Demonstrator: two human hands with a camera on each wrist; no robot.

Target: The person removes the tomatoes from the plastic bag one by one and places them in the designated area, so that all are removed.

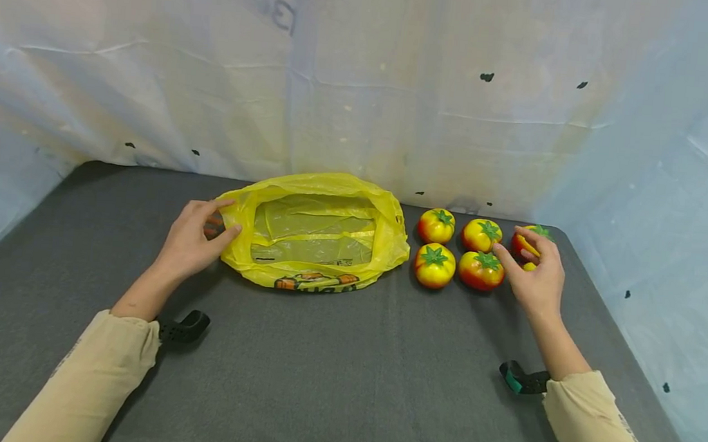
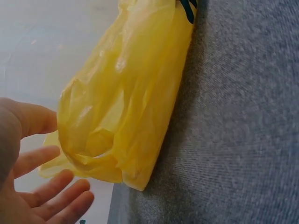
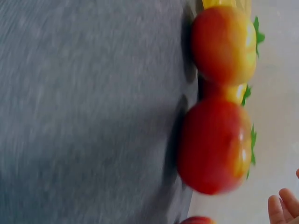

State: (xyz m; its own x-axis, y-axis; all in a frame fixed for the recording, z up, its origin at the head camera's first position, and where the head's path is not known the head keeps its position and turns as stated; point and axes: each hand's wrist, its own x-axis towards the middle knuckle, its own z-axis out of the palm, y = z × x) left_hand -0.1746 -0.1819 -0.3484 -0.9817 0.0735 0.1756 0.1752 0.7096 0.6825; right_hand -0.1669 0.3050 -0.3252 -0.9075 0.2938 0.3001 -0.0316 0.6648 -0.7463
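Note:
A yellow plastic bag [image 1: 391,241] lies with its wide mouth facing up. At its left rim is my left hand [image 1: 189,239], thumb and fingers apart; in the left wrist view the thumb tip meets or nearly meets the bag [image 2: 126,88], and I cannot tell which. Over the rightmost tomatoes, my right hand [image 1: 537,273] has its fingers spread and loosely bent, partly covering a red tomato [image 1: 519,244] behind it. The thumb is close to a red-yellow tomato [image 1: 481,271]. Nothing shows in its grasp. Several tomatoes have green star-shaped tops.
Two tomatoes stand nearest the bag, a rear one [image 1: 436,226] and a front one [image 1: 434,265]. A dark grey cloth [image 1: 342,373] covers the table. Pale sheeting [image 1: 362,111] hangs behind and at the sides. Black bands are on both wrists.

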